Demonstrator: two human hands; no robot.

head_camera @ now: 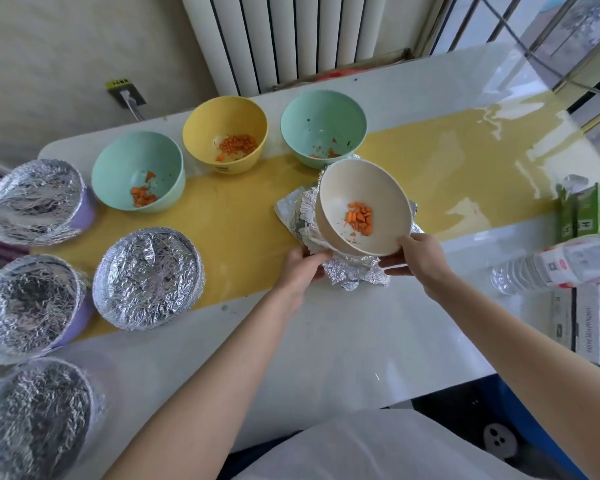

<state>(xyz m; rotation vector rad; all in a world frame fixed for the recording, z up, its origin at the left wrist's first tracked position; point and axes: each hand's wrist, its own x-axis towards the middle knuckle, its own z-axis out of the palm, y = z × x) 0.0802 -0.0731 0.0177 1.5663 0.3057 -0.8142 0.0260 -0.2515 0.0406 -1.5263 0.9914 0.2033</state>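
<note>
Gripping cream bowl [361, 188] by rim with right hand [421, 258], held tilted above foil sheet [355, 275] between both hands. Pinching foil edge with left hand [303, 268], probably straightening it for wrapping.

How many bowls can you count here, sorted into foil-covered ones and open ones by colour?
Foil-covered bowls: 4
Open green bowls: 2
Open yellow bowl: 1
Open cream bowl, tilted in the right hand over the foil sheet that the left hand grips: 1
Total: 8
</note>
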